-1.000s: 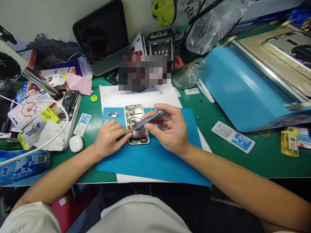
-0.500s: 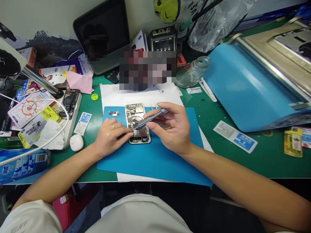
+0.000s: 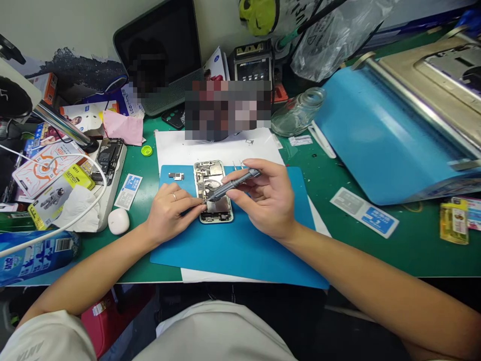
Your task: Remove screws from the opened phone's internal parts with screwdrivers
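Observation:
An opened phone [image 3: 213, 193] with its inner parts exposed lies on a blue mat [image 3: 225, 250]. My right hand [image 3: 272, 203] grips a dark grey screwdriver [image 3: 233, 186], slanted so that its tip points down-left to the phone's left edge. Close to that tip, my left hand [image 3: 171, 213] has thumb and forefinger brought together at the phone's edge; whatever is pinched there is too small to make out. A small metal-and-black phone part [image 3: 176, 176] rests on the mat, up-left of the phone. Thin metal prongs [image 3: 237, 165] show just behind my right hand.
A glass jar [image 3: 296, 113] leans on its side behind the mat. At right stands a machine with a blue sheet [image 3: 368, 135]. Boxes [image 3: 48, 165], a white cable [image 3: 99, 193] and a white earbud case [image 3: 118, 221] crowd the left. A tablet-like screen [image 3: 161, 55] stands behind.

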Available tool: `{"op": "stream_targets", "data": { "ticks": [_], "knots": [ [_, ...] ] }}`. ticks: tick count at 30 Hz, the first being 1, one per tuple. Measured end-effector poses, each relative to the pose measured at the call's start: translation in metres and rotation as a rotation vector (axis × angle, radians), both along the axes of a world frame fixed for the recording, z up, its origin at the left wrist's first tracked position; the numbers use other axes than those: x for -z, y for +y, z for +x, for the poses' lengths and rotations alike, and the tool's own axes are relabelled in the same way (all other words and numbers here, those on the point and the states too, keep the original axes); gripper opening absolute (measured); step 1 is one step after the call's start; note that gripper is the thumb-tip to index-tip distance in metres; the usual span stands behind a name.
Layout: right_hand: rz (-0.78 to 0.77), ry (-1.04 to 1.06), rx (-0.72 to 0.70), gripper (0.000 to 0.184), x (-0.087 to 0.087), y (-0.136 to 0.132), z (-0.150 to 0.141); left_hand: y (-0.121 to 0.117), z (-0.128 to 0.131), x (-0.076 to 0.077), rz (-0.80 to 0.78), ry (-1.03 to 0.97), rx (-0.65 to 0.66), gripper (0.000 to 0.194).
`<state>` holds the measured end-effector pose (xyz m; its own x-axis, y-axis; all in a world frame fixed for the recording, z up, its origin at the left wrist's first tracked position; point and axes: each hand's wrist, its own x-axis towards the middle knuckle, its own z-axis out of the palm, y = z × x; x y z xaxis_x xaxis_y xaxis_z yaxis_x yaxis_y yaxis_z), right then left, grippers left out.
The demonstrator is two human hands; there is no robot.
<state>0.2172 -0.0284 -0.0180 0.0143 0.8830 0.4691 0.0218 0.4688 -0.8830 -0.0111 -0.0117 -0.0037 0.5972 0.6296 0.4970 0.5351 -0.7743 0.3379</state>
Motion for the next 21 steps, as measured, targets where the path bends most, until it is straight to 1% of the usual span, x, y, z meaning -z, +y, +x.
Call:
{"op": "stream_targets", "data": {
  "ticks": [7,16,21],
  "knots": [
    [0.000,0.000,-0.019,0.043,-0.0024,0.0002,0.0015,0.0004,0.0014,-0.0010,0.021,-0.041,0.038,0.011],
    [-0.014,0.004,-0.030,0.043,-0.0027,-0.0005,0.0019,-0.0002,0.0005,-0.0002,0.000,-0.003,0.018,0.015],
    [0.021,0.014,-0.040,0.042,-0.0028,0.0001,0.0020,0.0000,0.0007,-0.0015,-0.002,-0.011,0.035,0.014]
  ]
}}
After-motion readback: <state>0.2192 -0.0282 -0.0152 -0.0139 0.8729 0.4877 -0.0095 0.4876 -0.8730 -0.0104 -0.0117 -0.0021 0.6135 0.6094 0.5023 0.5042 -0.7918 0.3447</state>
